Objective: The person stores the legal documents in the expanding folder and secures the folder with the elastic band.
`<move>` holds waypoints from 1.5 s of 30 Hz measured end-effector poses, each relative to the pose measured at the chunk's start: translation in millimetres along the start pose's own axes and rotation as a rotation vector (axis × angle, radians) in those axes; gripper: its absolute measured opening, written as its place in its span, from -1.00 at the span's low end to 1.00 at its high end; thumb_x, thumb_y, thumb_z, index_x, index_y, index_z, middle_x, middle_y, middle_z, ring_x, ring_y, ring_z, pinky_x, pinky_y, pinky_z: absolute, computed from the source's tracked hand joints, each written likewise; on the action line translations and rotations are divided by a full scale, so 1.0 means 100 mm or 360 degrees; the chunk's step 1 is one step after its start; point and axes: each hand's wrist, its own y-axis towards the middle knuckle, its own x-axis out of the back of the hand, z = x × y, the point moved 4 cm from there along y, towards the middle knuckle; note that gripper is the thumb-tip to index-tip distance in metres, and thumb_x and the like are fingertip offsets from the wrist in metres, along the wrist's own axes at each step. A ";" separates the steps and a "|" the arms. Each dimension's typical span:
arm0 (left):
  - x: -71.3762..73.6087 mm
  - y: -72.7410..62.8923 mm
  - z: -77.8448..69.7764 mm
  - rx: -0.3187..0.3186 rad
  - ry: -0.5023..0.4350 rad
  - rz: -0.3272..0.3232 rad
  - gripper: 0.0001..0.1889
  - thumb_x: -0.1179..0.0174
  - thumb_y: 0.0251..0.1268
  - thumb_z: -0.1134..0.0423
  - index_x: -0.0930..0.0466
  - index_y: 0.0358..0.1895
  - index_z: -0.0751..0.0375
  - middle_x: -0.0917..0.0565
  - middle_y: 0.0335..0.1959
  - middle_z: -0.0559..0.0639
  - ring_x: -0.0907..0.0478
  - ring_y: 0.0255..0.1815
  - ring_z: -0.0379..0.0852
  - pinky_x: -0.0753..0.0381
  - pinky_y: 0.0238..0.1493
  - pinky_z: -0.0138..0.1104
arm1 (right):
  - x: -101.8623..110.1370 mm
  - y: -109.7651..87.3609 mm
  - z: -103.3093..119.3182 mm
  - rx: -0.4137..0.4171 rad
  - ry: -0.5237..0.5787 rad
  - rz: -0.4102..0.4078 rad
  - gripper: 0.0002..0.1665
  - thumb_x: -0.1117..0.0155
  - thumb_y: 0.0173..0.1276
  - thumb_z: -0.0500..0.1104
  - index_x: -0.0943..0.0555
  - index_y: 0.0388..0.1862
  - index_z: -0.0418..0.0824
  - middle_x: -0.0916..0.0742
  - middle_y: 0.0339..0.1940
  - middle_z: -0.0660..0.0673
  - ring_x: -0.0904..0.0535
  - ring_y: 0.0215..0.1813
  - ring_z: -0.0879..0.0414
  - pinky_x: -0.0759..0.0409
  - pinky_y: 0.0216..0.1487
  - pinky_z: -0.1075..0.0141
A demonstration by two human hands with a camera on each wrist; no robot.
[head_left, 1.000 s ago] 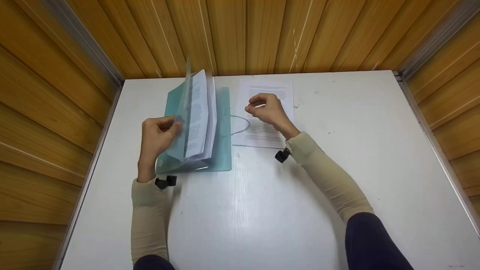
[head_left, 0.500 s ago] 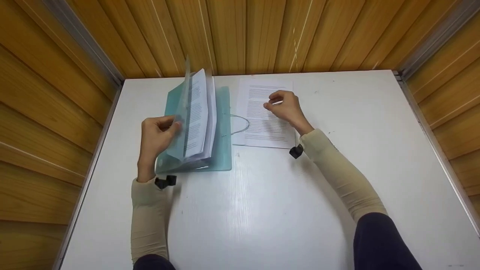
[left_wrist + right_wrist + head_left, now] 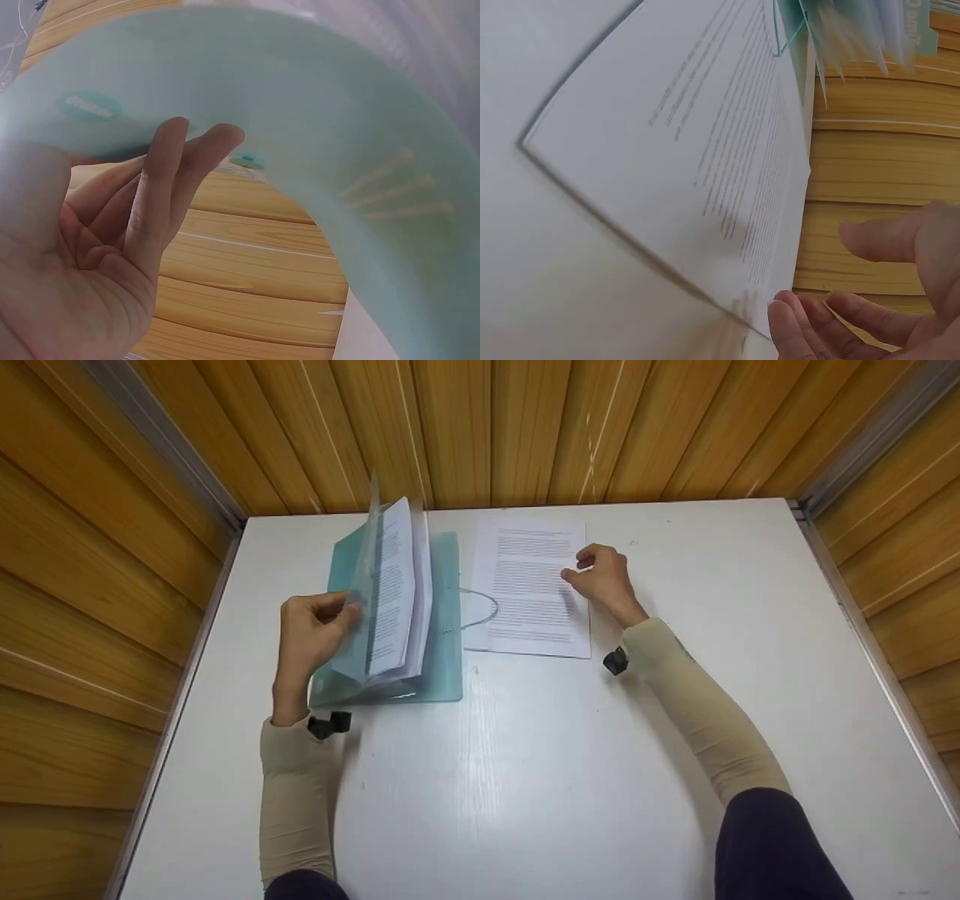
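In the head view, a teal expanding file folder (image 3: pixel 448 660) stands open at left, printed sheets (image 3: pixel 394 592) fanned upright inside. My left hand (image 3: pixel 313 630) pinches its raised translucent flap (image 3: pixel 358 641). The left wrist view shows the flap (image 3: pixel 225 75) curving over my left hand's fingers (image 3: pixel 157 180); the thumb tip is hidden. To the folder's right lies a stack of printed paper (image 3: pixel 532 592), an elastic cord loop (image 3: pixel 491 619) over its left part. My right hand (image 3: pixel 604 577) hovers at the stack's right edge, fingers loosely bent, with a gap between thumb and fingers (image 3: pixel 847 322).
The white table (image 3: pixel 480 780) meets wood-panelled walls (image 3: pixel 525 435) at the back and sides. Metal edge strips (image 3: pixel 877 660) run along its sides. A small black camera (image 3: pixel 616 660) sits at the right wrist, another camera (image 3: pixel 330 724) at the left.
My right hand has moved right, from over the middle of the paper stack to its right edge. The left hand and the folder have stayed in place.
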 end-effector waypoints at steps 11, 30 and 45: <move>-0.02 0.00 -0.01 -0.0001 0.0012 0.0010 -0.78 -0.37 0.32 0.42 -0.85 -0.01 0.36 -0.86 -0.17 0.21 -0.68 -0.40 -0.23 -0.62 -0.32 -0.54 | -0.02 -0.01 -0.21 -0.0083 -0.0083 -0.0010 -0.37 -0.44 0.42 -0.15 -0.51 0.31 -0.49 -0.62 0.17 -0.38 -0.50 0.13 -0.15 -0.53 0.19 0.02; -0.04 0.02 0.00 -0.0004 0.0002 0.0002 -0.77 -0.36 0.32 0.43 -0.84 0.00 0.37 -0.86 -0.17 0.22 -0.73 -0.37 -0.25 -0.64 -0.34 -0.53 | -0.17 0.02 -0.16 -0.0038 -0.0119 -0.0053 -0.15 -0.61 0.23 -0.28 -0.41 0.39 -0.56 -0.58 0.16 -0.42 -0.53 0.13 -0.20 -0.59 0.28 -0.09; -0.05 0.03 0.00 -0.0019 -0.0014 0.0013 -0.79 -0.38 0.33 0.43 -0.85 -0.02 0.37 -0.85 -0.22 0.23 -0.68 -0.43 -0.25 -0.63 -0.36 -0.53 | -0.15 0.07 -0.12 -0.0050 -0.0177 -0.0114 -0.22 -0.56 0.18 -0.37 -0.42 0.32 -0.59 -0.57 0.11 -0.44 -0.53 0.10 -0.25 -0.59 0.24 -0.12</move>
